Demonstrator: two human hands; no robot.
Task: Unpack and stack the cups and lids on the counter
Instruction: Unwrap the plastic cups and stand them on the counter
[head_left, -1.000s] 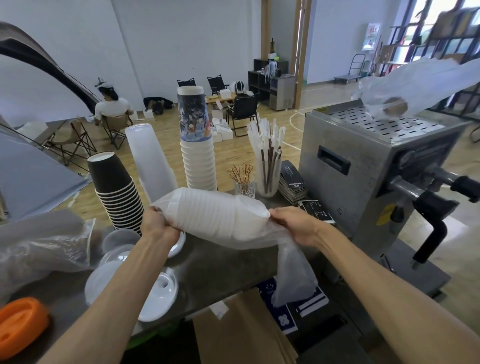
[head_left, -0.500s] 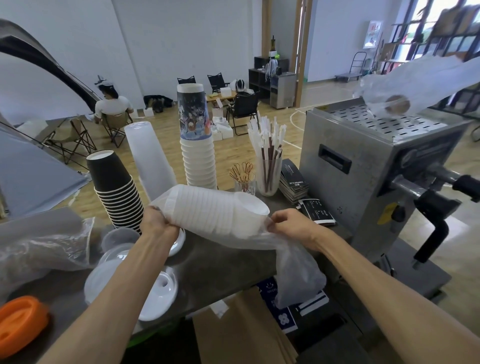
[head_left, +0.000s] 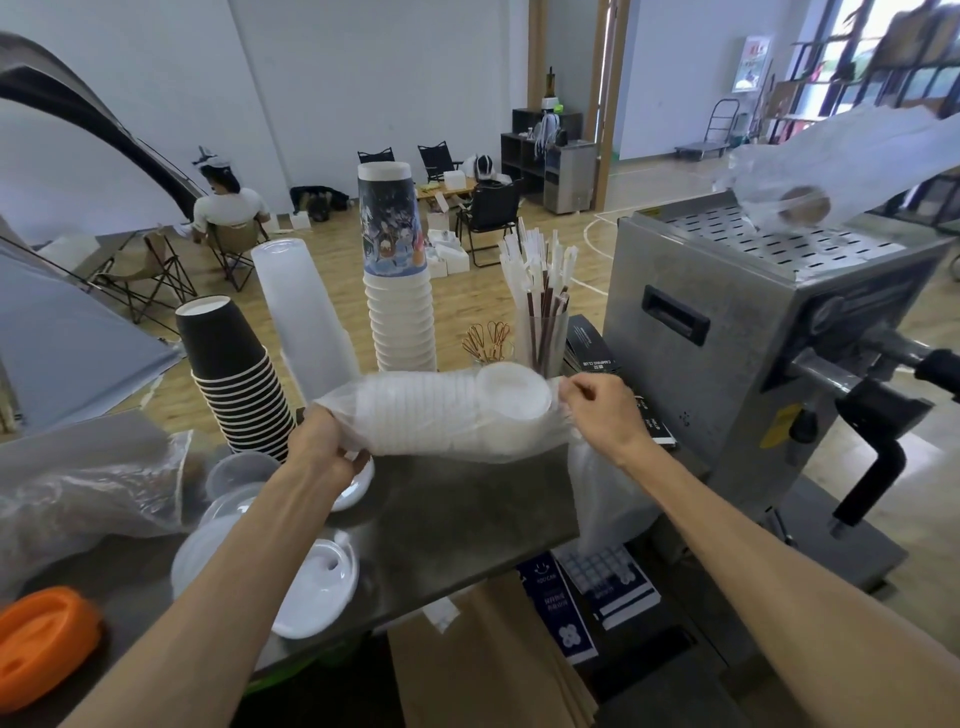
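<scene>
Little writing can be read: black leaflets (head_left: 592, 347) beside the steel machine (head_left: 727, 332) right of centre show small white lettering, perhaps "CAMPING CLUB", too small to be sure. A tall printed paper cup (head_left: 390, 223) tops a stack of white cups at upper centre; its picture shows cartoon figures, no legible words.

Both forearms reach in from the lower edge. The left hand (head_left: 324, 452), at centre left, is clenched around the gathered end of a clear thin plastic sleeve (head_left: 597, 483). The right hand (head_left: 602, 402), at centre right, pinches the loose plastic at the sleeve's open end.

A sideways stack of white paper cups (head_left: 431, 413) lies inside the sleeve, held level above the dark grey bench (head_left: 467, 509), its end cup's round base showing beside the right hand. Slack plastic hangs below the right wrist, past the bench edge.

White flat plastic lids (head_left: 317, 592) lie on the bench at lower left; a stack of black paper cups (head_left: 234, 374) stands behind the left hand.
</scene>
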